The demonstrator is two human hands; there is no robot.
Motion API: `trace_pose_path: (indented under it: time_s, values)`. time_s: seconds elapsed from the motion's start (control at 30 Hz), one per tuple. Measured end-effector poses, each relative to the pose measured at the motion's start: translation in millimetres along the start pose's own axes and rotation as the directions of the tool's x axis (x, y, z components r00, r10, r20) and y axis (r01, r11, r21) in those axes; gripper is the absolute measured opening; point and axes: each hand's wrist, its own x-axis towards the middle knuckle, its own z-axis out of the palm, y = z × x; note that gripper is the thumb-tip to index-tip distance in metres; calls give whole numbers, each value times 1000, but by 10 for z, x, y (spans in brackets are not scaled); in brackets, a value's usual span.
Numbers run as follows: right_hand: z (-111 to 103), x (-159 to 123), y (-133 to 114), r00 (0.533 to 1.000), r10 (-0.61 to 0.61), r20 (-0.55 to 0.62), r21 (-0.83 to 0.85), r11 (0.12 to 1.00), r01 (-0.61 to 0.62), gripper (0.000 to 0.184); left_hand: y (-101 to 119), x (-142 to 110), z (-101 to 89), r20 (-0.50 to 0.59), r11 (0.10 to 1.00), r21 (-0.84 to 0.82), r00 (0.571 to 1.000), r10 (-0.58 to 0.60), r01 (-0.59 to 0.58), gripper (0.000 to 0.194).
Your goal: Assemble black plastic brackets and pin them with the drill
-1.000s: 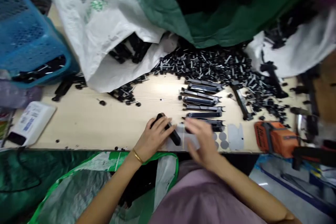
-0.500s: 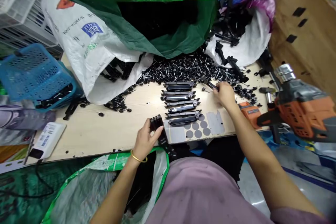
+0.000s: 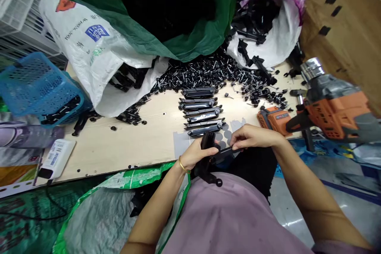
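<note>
My left hand (image 3: 199, 152) is closed round a long black plastic part (image 3: 206, 158) that points down toward my lap, just in front of the table edge. My right hand (image 3: 252, 136) pinches a thinner black piece (image 3: 226, 152) and holds it against that part. Behind my hands a row of several finished black parts (image 3: 201, 112) lies on the wooden table (image 3: 131, 139). A heap of small black screws and knobs (image 3: 208, 73) is spread across the back of the table.
An orange power drill (image 3: 330, 105) hangs at the right, with an orange battery (image 3: 275, 118) beside it. A white sack (image 3: 98, 55) and a green sack (image 3: 166, 12) spill black parts. A blue basket (image 3: 35, 87) stands at the left. A green-edged bag (image 3: 113, 206) gapes below the table.
My right hand came back from the screw heap at the far right to the table's front edge with a thin piece. My left hand drew its black part nearer to my body.
</note>
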Motion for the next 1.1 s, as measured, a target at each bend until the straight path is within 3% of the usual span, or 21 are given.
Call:
trace_pose_path:
  time_s: [0.03,0.07,0.1,0.13,0.17,0.2,0.23,0.3,0.33,0.37,0.4,0.47,0.53,0.6,0.73,0.8,0.97,1.1]
  values:
    - [28,11,7,988,-20,-155,-84,996,7,25,-18,-5,-2,-66,999,-29,998,20,-22,41]
    - [62,4,20,932,-41,-360,-161,987,-19,22,-36,-6,-3,-146,997,-56,988,46,-54,40]
    - [104,-19,38,813,-57,-580,-204,976,-78,21,-54,-2,0,-221,992,-81,973,72,-91,39]
    - [156,-51,60,647,-59,-760,-199,969,-145,20,-70,6,10,-279,986,-106,956,92,-126,39]
    - [219,-82,84,496,-36,-867,-149,971,-188,20,-84,18,30,-313,979,-131,944,106,-154,39]
    - [292,-105,104,414,14,-910,-69,980,-185,22,-96,35,59,-327,972,-156,938,116,-175,39]
    - [376,-109,117,415,77,-907,25,991,-130,23,-107,54,99,-326,966,-176,937,125,-190,39]
    - [561,-47,112,568,182,-803,270,960,74,25,-127,97,199,-280,961,-188,949,147,-204,37]
    - [650,16,94,647,204,-735,409,894,182,28,-139,118,250,-250,963,-177,955,158,-206,38]
    - [727,91,68,679,229,-698,529,804,272,31,-154,137,296,-221,968,-153,961,164,-200,38]
    - [785,169,37,667,271,-694,611,711,348,32,-173,152,331,-195,975,-118,967,163,-188,40]
    - [830,294,-29,596,356,-720,670,579,464,31,-218,166,361,-154,987,-18,975,157,-162,43]
    - [796,353,-87,548,390,-740,667,529,525,33,-262,156,347,-122,983,101,979,163,-151,46]
    - [733,360,-133,561,388,-731,679,501,537,35,-291,130,324,-99,963,217,978,186,-161,50]
    - [681,356,-181,655,387,-650,757,409,510,37,-273,79,338,-118,873,441,950,289,-211,53]
    - [694,370,-179,664,390,-638,765,414,493,37,-231,60,365,-132,839,497,937,325,-221,56]
    - [703,386,-137,643,369,-672,715,548,434,37,-96,-5,428,-127,830,532,953,275,-169,73]
    - [722,382,-129,665,337,-666,710,561,427,35,-63,-72,516,-172,772,632,959,226,-68,93]
